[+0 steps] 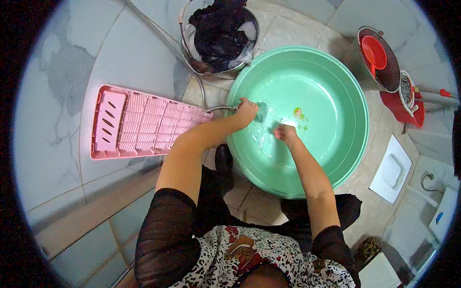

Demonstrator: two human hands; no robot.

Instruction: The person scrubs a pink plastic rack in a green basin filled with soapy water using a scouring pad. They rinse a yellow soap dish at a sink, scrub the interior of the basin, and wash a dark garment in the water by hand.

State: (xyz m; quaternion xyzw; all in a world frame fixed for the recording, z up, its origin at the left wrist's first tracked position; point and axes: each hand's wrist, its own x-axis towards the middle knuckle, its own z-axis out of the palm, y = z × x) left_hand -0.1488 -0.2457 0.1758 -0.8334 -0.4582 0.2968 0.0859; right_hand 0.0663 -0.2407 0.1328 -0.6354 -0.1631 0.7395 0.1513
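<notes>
A wide light-green plastic basin (331,120) stands before me on the tiled floor. Over its left side, my left hand (247,113) is closed around a shower head at the end of a grey metal hose (220,109). Water splashes onto the basin's bottom beside that hand. My right hand (287,134) is low over the middle of the basin, to the right of the water, with its fingers curled in. Something pinkish shows at its fingertips, too small to make out. A small printed flower picture lies on the basin floor just beyond this hand.
A pink slatted rack (153,122) lies to the left by the wall. Behind the basin, a metal bucket (254,36) holds dark and white wet cloth (223,33). Another bucket (355,60) with a red scoop (374,50) stands far right, near a white squat toilet (393,168).
</notes>
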